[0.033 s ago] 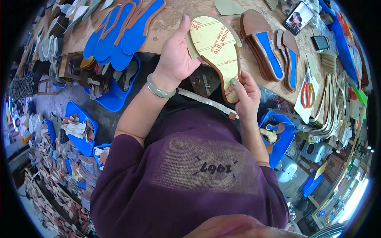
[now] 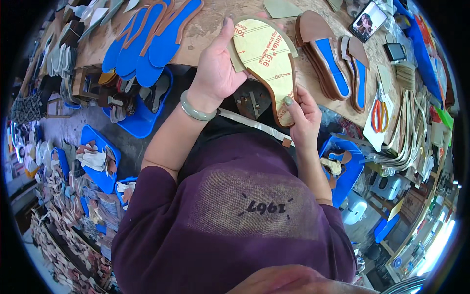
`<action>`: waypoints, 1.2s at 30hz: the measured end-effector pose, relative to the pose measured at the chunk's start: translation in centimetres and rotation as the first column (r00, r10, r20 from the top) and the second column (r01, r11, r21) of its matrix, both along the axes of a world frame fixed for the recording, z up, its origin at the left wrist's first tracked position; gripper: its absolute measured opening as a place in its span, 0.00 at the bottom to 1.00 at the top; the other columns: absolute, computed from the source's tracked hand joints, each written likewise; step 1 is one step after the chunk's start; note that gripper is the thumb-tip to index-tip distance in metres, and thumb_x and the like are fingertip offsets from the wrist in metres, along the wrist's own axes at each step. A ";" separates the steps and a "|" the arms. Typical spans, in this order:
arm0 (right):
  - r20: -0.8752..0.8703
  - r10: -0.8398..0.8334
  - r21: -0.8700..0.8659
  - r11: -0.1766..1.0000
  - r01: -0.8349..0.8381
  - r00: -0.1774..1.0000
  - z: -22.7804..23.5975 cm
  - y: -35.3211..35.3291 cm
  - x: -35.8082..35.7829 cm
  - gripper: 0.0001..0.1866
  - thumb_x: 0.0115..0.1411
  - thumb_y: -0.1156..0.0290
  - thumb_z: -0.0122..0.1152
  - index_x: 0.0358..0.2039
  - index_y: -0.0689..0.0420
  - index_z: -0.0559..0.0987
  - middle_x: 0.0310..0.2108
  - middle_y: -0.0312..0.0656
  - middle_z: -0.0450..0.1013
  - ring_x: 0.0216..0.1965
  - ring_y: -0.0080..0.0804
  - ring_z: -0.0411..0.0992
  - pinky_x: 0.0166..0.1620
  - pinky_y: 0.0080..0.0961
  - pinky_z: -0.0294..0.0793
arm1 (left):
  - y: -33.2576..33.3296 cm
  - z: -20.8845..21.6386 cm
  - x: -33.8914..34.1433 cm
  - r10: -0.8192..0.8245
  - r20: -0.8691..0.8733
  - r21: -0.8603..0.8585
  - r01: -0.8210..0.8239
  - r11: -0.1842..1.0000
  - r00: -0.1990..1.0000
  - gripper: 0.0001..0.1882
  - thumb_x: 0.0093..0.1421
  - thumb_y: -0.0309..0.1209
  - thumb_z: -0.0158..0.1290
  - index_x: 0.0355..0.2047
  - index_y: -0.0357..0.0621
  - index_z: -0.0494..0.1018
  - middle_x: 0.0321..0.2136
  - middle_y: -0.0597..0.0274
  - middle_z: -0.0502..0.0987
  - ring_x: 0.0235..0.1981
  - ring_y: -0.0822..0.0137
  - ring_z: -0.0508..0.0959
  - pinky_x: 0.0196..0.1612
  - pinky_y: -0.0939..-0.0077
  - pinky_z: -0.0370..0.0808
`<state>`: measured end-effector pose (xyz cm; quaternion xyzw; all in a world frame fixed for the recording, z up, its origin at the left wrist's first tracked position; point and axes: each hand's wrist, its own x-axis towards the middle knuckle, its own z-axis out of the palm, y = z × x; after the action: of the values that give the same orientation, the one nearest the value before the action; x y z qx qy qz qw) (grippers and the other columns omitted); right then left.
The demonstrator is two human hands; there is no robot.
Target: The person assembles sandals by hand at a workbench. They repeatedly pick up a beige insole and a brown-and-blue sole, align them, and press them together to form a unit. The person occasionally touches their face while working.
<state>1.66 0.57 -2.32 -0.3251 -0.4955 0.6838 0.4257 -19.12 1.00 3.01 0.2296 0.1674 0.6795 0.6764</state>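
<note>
Between my two hands is a shoe insole (image 2: 268, 56), its pale yellow face with red print turned up and a brown rim along its edge. My left hand (image 2: 218, 71) grips its wide end from the left, thumb up along the edge, other fingers hidden beneath. An olive-green sheet piece (image 2: 237, 60) sticks out from under that wide end on both sides. At the narrow end, my right hand (image 2: 304, 116) pinches the insole, with the thumb on top and fingers curled under. The insole is tilted over the table's front edge.
Blue-and-brown insoles (image 2: 164, 46) lie at the table's left, and stacked brown insoles (image 2: 320, 54) at its right. Beyond them are a phone (image 2: 367, 22) and orange-handled scissors (image 2: 379, 115). Blue bins (image 2: 147, 122) stand below the edge. Leather strips (image 2: 409, 122) hang far right.
</note>
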 end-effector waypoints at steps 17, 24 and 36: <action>-0.019 -0.013 0.025 1.000 0.014 1.000 -0.5 -0.4 -0.5 0.23 0.62 0.77 0.54 0.56 0.70 0.67 0.51 0.46 0.72 0.51 0.26 0.70 0.56 0.23 0.65 | 0.0 -0.1 0.5 0.050 0.080 -0.027 -0.048 0.999 0.996 0.32 0.71 0.52 0.25 0.62 0.41 0.57 0.60 0.43 0.63 0.61 0.51 0.66 0.62 0.53 0.65; -0.001 -0.016 0.029 0.999 0.016 1.000 -0.7 -0.4 -0.4 0.22 0.62 0.77 0.55 0.57 0.70 0.67 0.51 0.47 0.72 0.51 0.27 0.70 0.56 0.23 0.66 | 0.1 -0.1 0.6 0.051 0.063 -0.020 -0.050 0.999 0.997 0.32 0.71 0.52 0.25 0.62 0.41 0.57 0.60 0.43 0.63 0.61 0.51 0.67 0.61 0.53 0.66; -0.031 -0.012 0.008 1.000 0.012 0.999 -0.5 -0.6 -0.5 0.23 0.61 0.79 0.55 0.57 0.71 0.67 0.50 0.46 0.72 0.51 0.27 0.70 0.56 0.24 0.66 | 0.0 0.2 0.5 0.078 0.008 0.022 -0.078 0.997 0.997 0.31 0.71 0.51 0.25 0.60 0.40 0.58 0.59 0.41 0.64 0.60 0.50 0.68 0.61 0.53 0.67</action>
<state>1.20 -0.01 -2.82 -0.3157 -0.4895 0.6843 0.4388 -18.58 1.02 3.21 0.2280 0.1665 0.7080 0.6473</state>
